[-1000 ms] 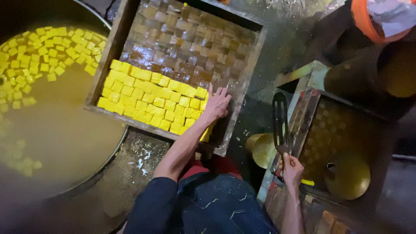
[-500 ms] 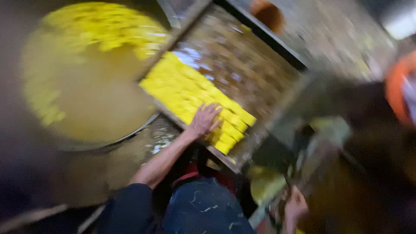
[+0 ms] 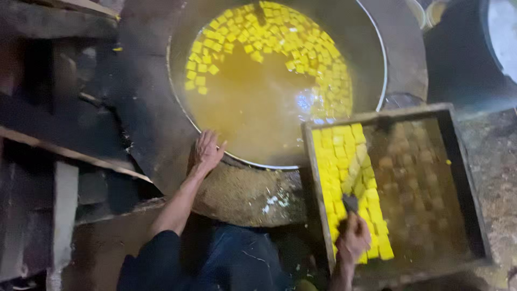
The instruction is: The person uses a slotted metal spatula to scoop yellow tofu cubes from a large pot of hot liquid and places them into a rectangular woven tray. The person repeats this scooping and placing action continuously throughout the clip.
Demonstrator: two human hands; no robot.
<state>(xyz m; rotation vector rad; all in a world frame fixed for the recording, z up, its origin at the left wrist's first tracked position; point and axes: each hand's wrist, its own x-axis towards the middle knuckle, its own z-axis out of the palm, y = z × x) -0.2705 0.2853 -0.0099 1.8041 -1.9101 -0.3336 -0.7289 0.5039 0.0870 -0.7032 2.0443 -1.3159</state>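
Left hand [image 3: 206, 152] flat beside vat [image 3: 383, 81]

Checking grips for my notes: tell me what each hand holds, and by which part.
The right hand grips a dark flat-bladed tool by its handle, over yellow cubes in the wooden tray. The left hand holds nothing, resting by the large round metal pan.

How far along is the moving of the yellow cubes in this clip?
Done: many yellow cubes float in the wok. In hand: the right hand holds a dark tool over the tray cubes; the left hand rests on the wok's edge. Left: several rows remain in the wooden tray.
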